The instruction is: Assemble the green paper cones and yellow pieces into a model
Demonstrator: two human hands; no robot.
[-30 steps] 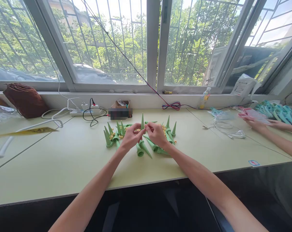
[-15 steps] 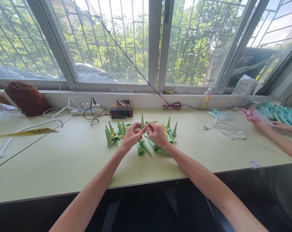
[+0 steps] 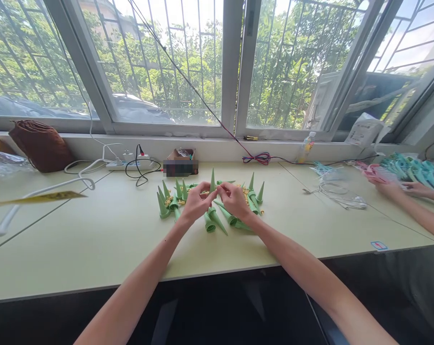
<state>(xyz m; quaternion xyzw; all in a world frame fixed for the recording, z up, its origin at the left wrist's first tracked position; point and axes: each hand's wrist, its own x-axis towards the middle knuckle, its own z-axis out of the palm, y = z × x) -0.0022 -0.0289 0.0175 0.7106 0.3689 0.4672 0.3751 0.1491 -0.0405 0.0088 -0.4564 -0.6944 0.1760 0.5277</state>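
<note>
My left hand and my right hand meet at the fingertips over a cluster of green plastic cone-shaped spikes. Both are closed in a pinch; whatever lies between the fingers is too small and covered to make out. Just behind the fingertips stands an upright green spike. Below the hands, a hollow green spike lies with its round opening toward me. More spikes stand or lie to either side, such as an upright one at the left. Small yellowish pieces are scattered among them.
Behind the spikes sits a small open box, with a power strip to its left. A bottle and white cables are on the right. Another person's hands touch pink and teal items at far right.
</note>
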